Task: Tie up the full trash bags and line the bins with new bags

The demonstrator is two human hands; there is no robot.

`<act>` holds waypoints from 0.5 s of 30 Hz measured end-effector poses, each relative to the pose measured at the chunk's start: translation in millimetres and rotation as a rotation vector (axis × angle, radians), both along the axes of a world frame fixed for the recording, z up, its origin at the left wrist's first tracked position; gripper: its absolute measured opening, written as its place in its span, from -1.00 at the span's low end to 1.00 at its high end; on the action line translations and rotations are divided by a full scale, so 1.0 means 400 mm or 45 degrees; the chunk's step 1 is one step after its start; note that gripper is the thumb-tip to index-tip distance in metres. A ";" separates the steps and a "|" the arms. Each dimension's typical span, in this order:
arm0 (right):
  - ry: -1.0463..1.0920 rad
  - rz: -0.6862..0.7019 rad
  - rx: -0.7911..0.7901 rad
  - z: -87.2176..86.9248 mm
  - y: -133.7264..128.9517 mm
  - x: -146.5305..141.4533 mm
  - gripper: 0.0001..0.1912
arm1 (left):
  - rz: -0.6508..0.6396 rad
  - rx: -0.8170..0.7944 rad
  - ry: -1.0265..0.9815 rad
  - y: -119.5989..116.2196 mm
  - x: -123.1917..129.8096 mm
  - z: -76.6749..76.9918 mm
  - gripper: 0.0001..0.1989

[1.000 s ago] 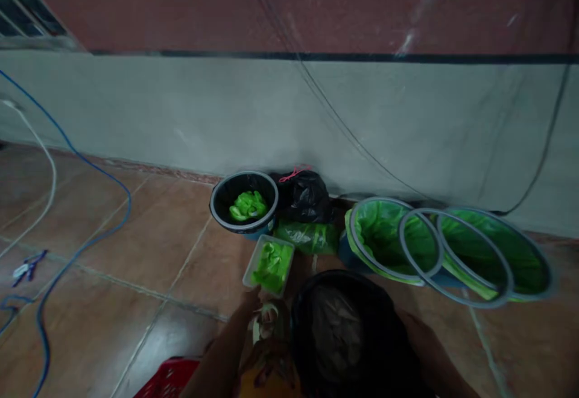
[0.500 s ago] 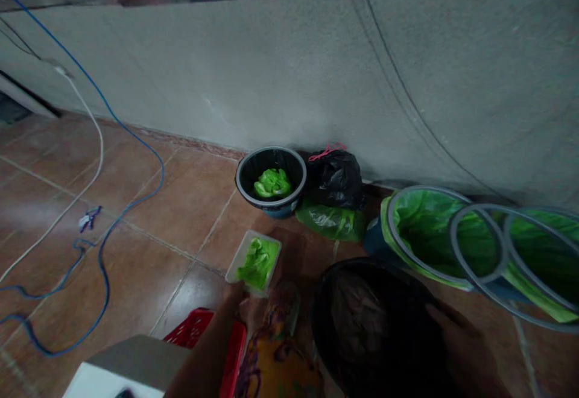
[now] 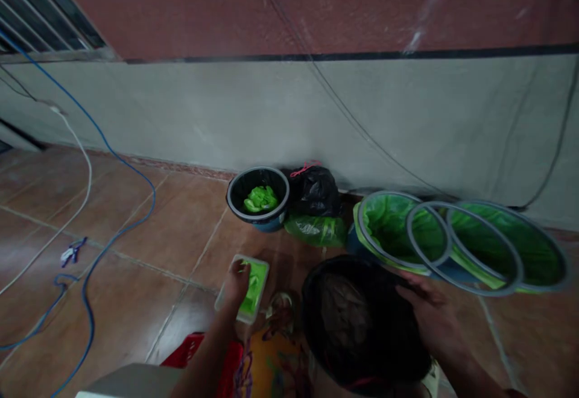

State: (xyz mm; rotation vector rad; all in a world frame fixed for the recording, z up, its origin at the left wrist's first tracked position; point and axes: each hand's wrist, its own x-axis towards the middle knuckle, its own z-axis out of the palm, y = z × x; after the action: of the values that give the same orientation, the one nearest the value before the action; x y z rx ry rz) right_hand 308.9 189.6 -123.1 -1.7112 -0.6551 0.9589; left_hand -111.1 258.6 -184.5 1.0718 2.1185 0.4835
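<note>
Landmark: the bin (image 3: 384, 337), black-lined, at the lower centre of the view. At the near edge, left of the bin, we locate the patterned cloth (image 3: 269, 359); further left lie the red basket (image 3: 185, 350) and the white box (image 3: 136, 380). A foot (image 3: 281, 307) sits just left of the bin.

With our right hand (image 3: 427, 307) we grip the bin at its right side, thumb apart from the fingers. Crumpled material (image 3: 346, 313) rests inside the bin. Our left hand (image 3: 237, 280) is at the tub (image 3: 263, 289), left of the bin, fingers curled over the green plastic (image 3: 254, 283) in it; we cannot tell whether they pinch any of it.

Beyond the bin and to its left, we find the green bag (image 3: 316, 230), the bucket (image 3: 257, 220) with a green bundle (image 3: 261, 199) inside, and the black bag (image 3: 314, 192) (its tie is pink). Right of these, beyond the bin, stand two pails, the left pail (image 3: 384, 223) and the right pail (image 3: 538, 253), both green-lined. A loose ring (image 3: 519, 265) overlaps both. Far left of the bin run the blue cable (image 3: 154, 196) and the white cable (image 3: 89, 175). The wall (image 3: 271, 108) stands behind everything.
</note>
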 end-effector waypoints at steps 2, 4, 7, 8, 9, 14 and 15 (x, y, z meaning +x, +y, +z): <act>-0.013 0.125 -0.028 0.050 0.001 -0.026 -0.58 | -0.286 0.119 -0.413 0.046 0.114 0.042 -0.53; -0.086 0.367 -0.021 0.096 -0.005 -0.047 -0.61 | -0.447 -0.027 -0.700 0.071 0.227 0.066 -0.50; -0.144 0.669 -0.096 0.128 -0.015 -0.050 -0.54 | -0.590 -0.283 -0.941 0.083 0.343 0.069 -0.52; -0.177 0.674 -0.162 0.126 -0.017 -0.044 -0.47 | -0.607 -0.333 -0.981 0.085 0.364 0.065 -0.54; -0.226 0.634 -0.243 0.118 -0.017 -0.037 -0.39 | -0.602 -0.359 -0.998 0.087 0.376 0.060 -0.56; -0.468 0.638 -0.450 0.061 -0.020 -0.035 -0.10 | -0.626 -0.243 -0.764 0.106 0.373 0.057 -0.75; -0.521 0.701 -0.423 0.055 -0.024 -0.048 -0.13 | -0.670 -0.202 -0.672 0.110 0.370 0.061 -0.80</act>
State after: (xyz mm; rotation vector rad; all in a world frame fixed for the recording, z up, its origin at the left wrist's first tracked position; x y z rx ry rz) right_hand 289.7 179.8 -101.1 -2.0967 -1.3467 1.1457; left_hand 36.8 302.6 -160.0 1.1953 1.3286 0.2908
